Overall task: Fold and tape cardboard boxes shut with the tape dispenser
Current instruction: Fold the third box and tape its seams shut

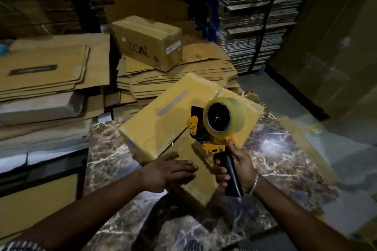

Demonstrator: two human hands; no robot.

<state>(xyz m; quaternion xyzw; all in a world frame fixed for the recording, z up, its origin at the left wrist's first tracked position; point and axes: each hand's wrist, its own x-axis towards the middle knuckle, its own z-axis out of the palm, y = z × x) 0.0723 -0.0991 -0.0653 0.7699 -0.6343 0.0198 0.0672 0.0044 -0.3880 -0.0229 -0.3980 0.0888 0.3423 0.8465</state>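
Cardboard box (163,126): lay tilted on the marbled counter (271,149).
Left hand (169,171): flat, fingers spread, pressed on the box.
Right hand (234,167): wrapped around the tape dispenser (216,126) handle, above the box.

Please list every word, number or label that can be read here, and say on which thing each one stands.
"coat": handwritten on the closed box on the flat cardboard stack.
"P27": small tag on the floor, right.
Too blurred to read: white sticker on that box, dark label on the left cardboard, brand mark on the tape dispenser.
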